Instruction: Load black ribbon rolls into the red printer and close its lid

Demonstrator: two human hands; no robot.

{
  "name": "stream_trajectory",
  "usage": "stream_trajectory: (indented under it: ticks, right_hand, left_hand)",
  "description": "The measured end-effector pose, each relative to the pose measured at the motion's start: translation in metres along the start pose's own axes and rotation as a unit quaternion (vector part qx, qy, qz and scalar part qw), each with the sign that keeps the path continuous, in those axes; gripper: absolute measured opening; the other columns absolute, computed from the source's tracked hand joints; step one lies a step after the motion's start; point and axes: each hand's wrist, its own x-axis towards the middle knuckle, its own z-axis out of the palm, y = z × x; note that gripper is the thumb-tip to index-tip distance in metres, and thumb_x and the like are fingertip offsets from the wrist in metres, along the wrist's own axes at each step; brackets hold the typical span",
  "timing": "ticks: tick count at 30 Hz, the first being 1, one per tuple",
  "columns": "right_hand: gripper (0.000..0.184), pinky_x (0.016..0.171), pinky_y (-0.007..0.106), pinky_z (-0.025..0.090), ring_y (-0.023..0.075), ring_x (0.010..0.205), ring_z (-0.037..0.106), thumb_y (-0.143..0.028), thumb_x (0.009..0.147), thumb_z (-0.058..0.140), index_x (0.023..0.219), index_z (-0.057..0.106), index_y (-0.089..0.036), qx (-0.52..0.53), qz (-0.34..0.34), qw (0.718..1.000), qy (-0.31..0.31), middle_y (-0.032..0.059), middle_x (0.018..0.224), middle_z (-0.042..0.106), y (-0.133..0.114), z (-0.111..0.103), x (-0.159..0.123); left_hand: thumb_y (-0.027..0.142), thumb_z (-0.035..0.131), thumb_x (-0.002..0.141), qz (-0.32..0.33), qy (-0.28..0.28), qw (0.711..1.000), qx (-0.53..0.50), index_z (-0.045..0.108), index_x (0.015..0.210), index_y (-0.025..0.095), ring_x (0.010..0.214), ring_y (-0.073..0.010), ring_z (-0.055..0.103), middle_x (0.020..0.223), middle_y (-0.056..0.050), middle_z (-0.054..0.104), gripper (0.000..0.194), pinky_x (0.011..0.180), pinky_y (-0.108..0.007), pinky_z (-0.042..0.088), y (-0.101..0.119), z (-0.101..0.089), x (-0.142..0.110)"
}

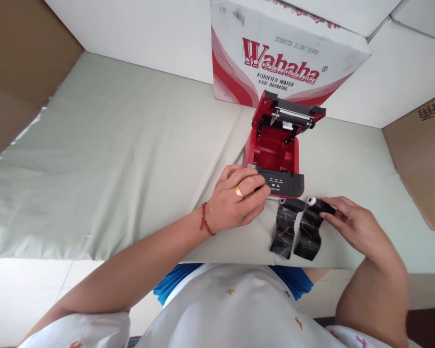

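A small red printer [275, 150] with a black front panel stands open on the pale green surface [130, 159], its lid tipped back. My left hand [235, 198], wearing a gold ring and a red wrist cord, rests against the printer's front left corner with fingers curled on the black panel. My right hand [351, 224] pinches the end of a black ribbon roll with a white core [317, 205]. Its loose black strip [308, 237] trails toward me. A second black roll [292, 205] lies beside it, its strip [284, 237] also unrolled.
A white and red Wahaha water carton [286, 53] stands just behind the printer. Brown cardboard [21, 63] leans at the far left and another brown sheet [424, 159] lies at the right. White wall runs along the back.
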Motion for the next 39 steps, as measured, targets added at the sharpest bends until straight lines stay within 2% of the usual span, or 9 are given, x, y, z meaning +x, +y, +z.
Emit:
stream_trajectory:
  ticks: [2,5,8,13,17,23,28,34,39]
  right_hand:
    - [0.039,0.058,0.033,0.057,0.0208,0.075,0.071,-0.055,0.098,0.066,0.128,0.077,-0.034,0.007,-0.034,0.999,-0.032,0.0066,0.117,0.079,-0.006,-0.027,-0.010]
    - [0.034,0.063,0.030,0.061,0.0224,0.087,0.077,-0.046,0.100,0.068,0.134,0.074,-0.045,-0.006,-0.121,0.991,-0.060,0.0035,0.120,0.080,-0.018,-0.067,-0.017]
    - [0.035,0.067,0.031,0.062,0.0223,0.085,0.078,-0.039,0.101,0.067,0.135,0.074,-0.048,0.003,-0.196,0.979,-0.053,0.0035,0.114,0.082,-0.043,-0.082,0.001]
    - [0.033,0.072,0.033,0.059,0.0203,0.084,0.073,-0.039,0.102,0.066,0.134,0.075,-0.034,0.050,-0.186,0.981,-0.009,0.0046,0.116,0.080,-0.102,-0.042,0.066]
    - [0.035,0.077,0.037,0.058,0.0211,0.082,0.071,-0.036,0.101,0.061,0.130,0.077,-0.023,0.013,-0.194,0.981,0.022,0.0072,0.111,0.079,-0.129,-0.008,0.105]
    - [0.040,0.083,0.042,0.057,0.0253,0.084,0.072,-0.031,0.098,0.062,0.133,0.076,-0.018,-0.068,-0.155,0.983,0.065,0.0122,0.118,0.077,-0.131,0.008,0.123]
    - [0.038,0.083,0.041,0.057,0.0266,0.090,0.073,-0.029,0.096,0.066,0.130,0.077,-0.018,-0.049,-0.151,0.984,0.082,0.0114,0.115,0.078,-0.130,0.012,0.128]
    - [0.036,0.091,0.044,0.058,0.0295,0.103,0.075,-0.026,0.094,0.067,0.128,0.078,-0.019,-0.025,-0.156,0.983,0.093,0.0088,0.117,0.080,-0.130,0.016,0.133]
    - [0.028,0.096,0.051,0.060,0.0331,0.113,0.075,-0.027,0.093,0.069,0.118,0.081,-0.024,-0.062,-0.189,0.972,0.128,0.0095,0.132,0.078,-0.127,0.022,0.139]
  left_hand:
    - [0.019,0.069,0.094,0.001,-0.002,1.000,-0.001,0.065,0.111,0.020,0.104,-0.0237,0.070,0.103,-0.007,0.077,0.018,0.088,-0.041,0.052,0.000,0.000,0.000]
    - [0.019,0.067,0.095,-0.002,-0.006,1.000,-0.004,0.064,0.113,0.022,0.106,-0.0237,0.070,0.105,-0.006,0.077,0.018,0.089,-0.041,0.051,0.000,-0.001,0.000]
    - [0.018,0.067,0.095,-0.006,-0.010,1.000,-0.007,0.064,0.114,0.022,0.107,-0.0237,0.070,0.107,-0.006,0.077,0.019,0.090,-0.041,0.051,0.000,-0.001,-0.001]
    - [0.021,0.065,0.097,-0.019,0.000,0.999,-0.026,0.060,0.131,0.024,0.109,-0.0247,0.070,0.109,-0.007,0.076,0.035,0.089,-0.042,0.052,-0.001,0.003,-0.005]
    - [0.023,0.061,0.098,-0.040,0.016,0.998,-0.040,0.047,0.153,0.025,0.110,-0.0239,0.068,0.111,-0.006,0.073,0.056,0.092,-0.041,0.054,-0.002,0.006,-0.008]
    - [0.022,0.060,0.098,-0.012,0.019,1.000,-0.010,0.062,0.138,0.026,0.116,-0.0246,0.065,0.115,-0.008,0.071,0.040,0.094,-0.041,0.055,0.001,0.004,-0.008]
    - [0.017,0.060,0.094,0.009,0.060,0.998,0.010,0.070,0.122,0.021,0.115,-0.0221,0.067,0.109,-0.007,0.076,0.030,0.101,-0.042,0.054,0.006,0.000,-0.004]
    - [0.025,0.054,0.097,0.060,0.024,0.997,-0.029,0.070,0.121,0.019,0.113,-0.0214,0.073,0.110,-0.005,0.081,0.030,0.102,-0.045,0.054,0.009,-0.003,0.000]
    - [0.022,0.065,0.100,0.057,0.005,0.998,-0.011,0.071,0.112,0.023,0.109,-0.0189,0.077,0.106,-0.002,0.082,0.014,0.098,-0.042,0.058,0.011,-0.002,0.001]
